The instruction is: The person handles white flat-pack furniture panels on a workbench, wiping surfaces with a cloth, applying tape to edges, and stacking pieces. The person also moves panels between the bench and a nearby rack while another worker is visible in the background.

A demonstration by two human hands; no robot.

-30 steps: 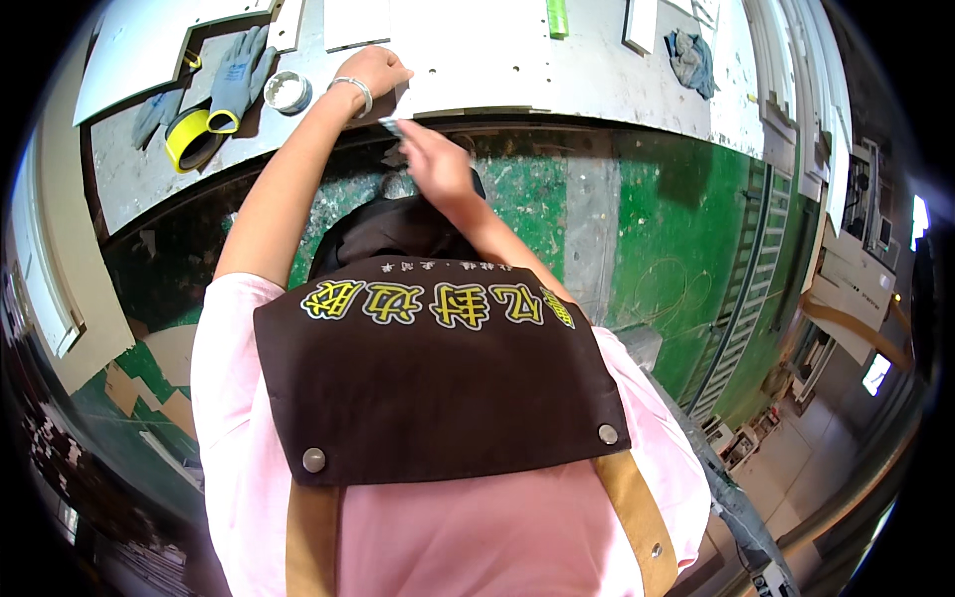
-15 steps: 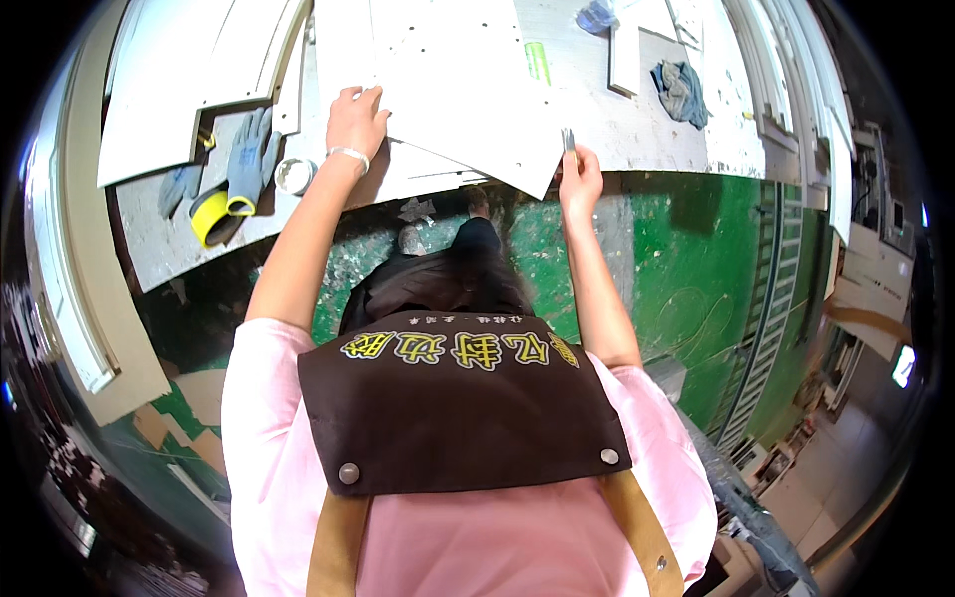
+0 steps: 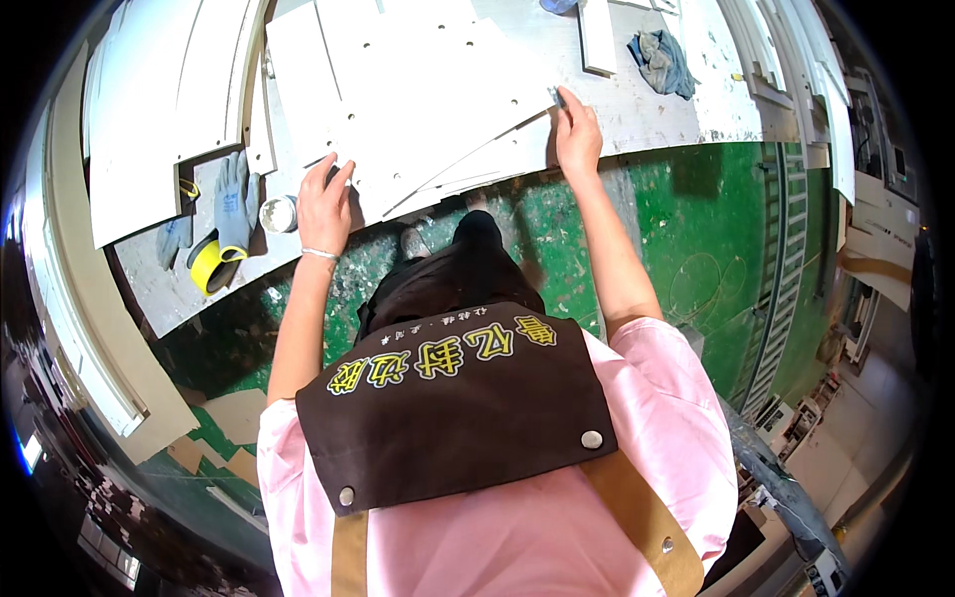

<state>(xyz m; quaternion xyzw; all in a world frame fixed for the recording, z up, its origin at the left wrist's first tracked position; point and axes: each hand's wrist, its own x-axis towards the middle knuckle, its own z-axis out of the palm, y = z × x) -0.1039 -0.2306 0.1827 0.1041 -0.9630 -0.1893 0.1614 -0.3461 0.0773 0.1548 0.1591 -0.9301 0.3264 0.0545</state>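
A white panel (image 3: 448,99) with small dark holes lies slanted on the workbench (image 3: 159,298), its near edge reaching past the bench edge. My left hand (image 3: 324,211) is at the panel's left side, fingers bent over the edge and the thumb apart from them. At the right corner of the panel, my right hand (image 3: 579,141) is closed, with a small flat metal-coloured tool (image 3: 555,97) pinched at the fingertips. The fingers mostly cover this tool. Beside my left hand stands a small white round tub (image 3: 279,214).
Blue work gloves (image 3: 235,204) and a yellow tape roll (image 3: 209,267) lie at the bench's left. More white panels (image 3: 149,119) rest beyond them. A crumpled grey-blue cloth (image 3: 662,65) lies at the far right, near a narrow white strip (image 3: 597,38). A metal ladder-like rack (image 3: 779,269) stretches along the green floor.
The panel has turned counterclockwise: its left end came nearer and its right end went farther away. My left hand moved nearer and left; my right hand moved farther away, up to the panel's corner.
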